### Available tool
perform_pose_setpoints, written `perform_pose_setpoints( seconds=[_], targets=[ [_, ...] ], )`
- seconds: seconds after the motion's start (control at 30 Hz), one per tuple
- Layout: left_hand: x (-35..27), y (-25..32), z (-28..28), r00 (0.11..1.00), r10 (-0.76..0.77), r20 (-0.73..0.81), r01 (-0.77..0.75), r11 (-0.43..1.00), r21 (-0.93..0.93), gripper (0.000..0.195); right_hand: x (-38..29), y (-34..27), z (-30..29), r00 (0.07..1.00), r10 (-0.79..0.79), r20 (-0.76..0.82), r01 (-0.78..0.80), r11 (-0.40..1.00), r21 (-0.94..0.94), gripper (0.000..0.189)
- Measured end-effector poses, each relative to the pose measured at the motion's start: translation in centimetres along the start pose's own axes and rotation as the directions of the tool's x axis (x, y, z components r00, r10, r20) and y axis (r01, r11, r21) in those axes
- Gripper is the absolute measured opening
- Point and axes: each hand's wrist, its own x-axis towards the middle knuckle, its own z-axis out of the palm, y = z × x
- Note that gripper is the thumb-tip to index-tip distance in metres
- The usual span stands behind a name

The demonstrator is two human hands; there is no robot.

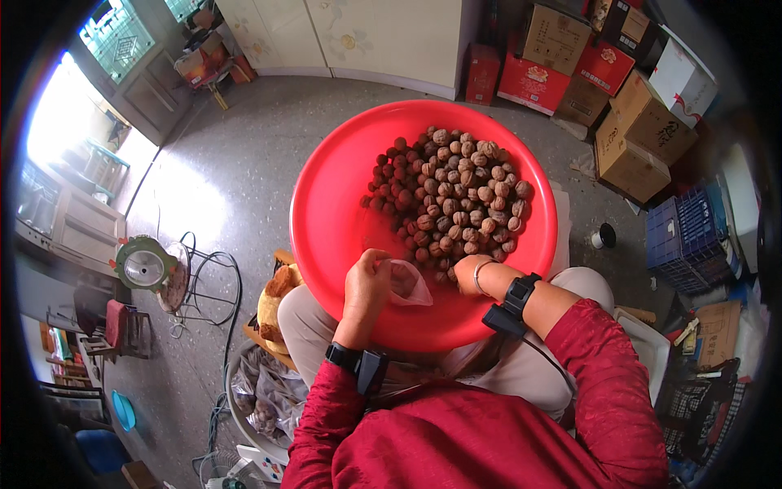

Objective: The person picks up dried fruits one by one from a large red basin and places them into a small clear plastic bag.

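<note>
In front of me a wide red plastic basin holds a heap of walnuts, piled towards its far and right side. My left hand is at the basin's near left part, gripping the rim of a small clear plastic bag. The bag's mouth faces right, and some roundish contents show dimly through it. To the right of the bag, my right hand reaches down to the near edge of the walnut heap. Its fingertips are hidden, so whether a walnut is between them is unclear.
Left of my legs stand a cushioned chair and a tub of filled plastic bags. A round heater or fan and a cable are further left. Cardboard boxes and a blue crate stand on the right.
</note>
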Motion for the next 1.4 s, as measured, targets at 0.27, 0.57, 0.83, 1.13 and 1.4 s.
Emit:
perform_pose_setpoints(
  seconds=[0.27,0.57,0.83,1.13,1.4],
  targets=[
    [0.1,-0.2,0.2,1.0,0.006,0.009,-0.006,1.0,0.005,0.023,0.0,-0.2,-0.5,0.999,-0.016,0.043,0.015,1.0,0.022,0.036],
    [0.1,-0.4,0.2,1.0,0.025,0.002,-0.025,1.0,0.017,0.019,-1.9,-0.6,-0.8,0.986,-0.165,0.027,0.152,0.953,0.26,0.049],
    [0.0,0.0,0.0,0.999,-0.02,0.04,0.019,0.999,0.028,0.024,-1.1,-0.8,-0.8,0.967,-0.253,0.033,0.246,0.96,0.136,0.04],
    [0.1,-0.1,0.1,1.0,-0.015,0.019,0.015,1.0,0.006,0.024,-0.6,-0.9,-0.1,0.979,-0.202,-0.014,0.202,0.973,0.108,0.034],
    [0.6,-1.2,0.7,0.999,0.043,-0.032,-0.044,0.999,-0.028,0.019,-3.7,-0.2,-2.8,0.925,-0.221,-0.307,0.315,0.9,0.301,0.029]
  ],
)
